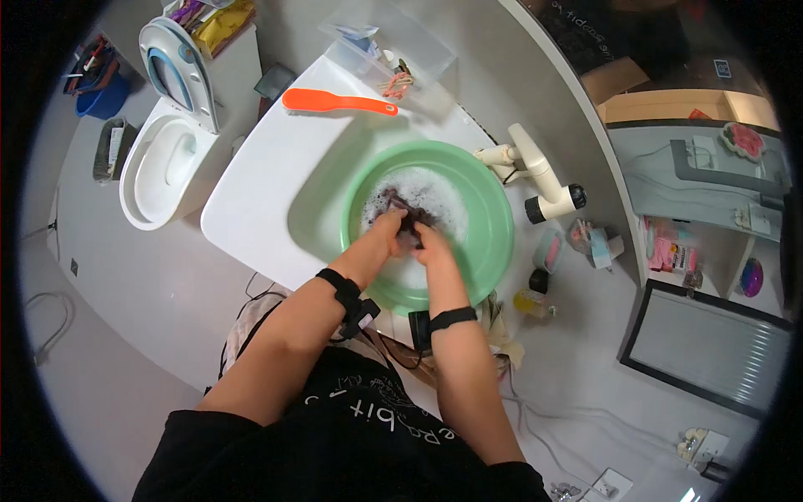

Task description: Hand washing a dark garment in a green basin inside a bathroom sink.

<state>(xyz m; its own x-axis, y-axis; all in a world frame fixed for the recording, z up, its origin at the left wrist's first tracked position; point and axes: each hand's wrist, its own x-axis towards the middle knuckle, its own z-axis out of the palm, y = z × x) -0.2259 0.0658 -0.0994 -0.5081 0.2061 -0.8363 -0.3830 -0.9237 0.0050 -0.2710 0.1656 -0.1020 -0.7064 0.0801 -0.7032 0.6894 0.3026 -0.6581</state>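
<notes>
A green plastic basin of sudsy water rests in the white sink. Both hands are over the suds inside it, holding a dark wet cloth between them. My left hand grips the cloth from the left, with its fingertips partly hidden. On the right, my right hand pinches the cloth's lower right part. Some of the cloth lies in the foam, so its full shape is hidden. Each wrist wears a black strap with a small black device.
An orange-handled brush lies along the sink's far edge, before a clear plastic box. The cream faucet stands right of the basin. A bottle of yellow liquid is at the right. A toilet stands at the left.
</notes>
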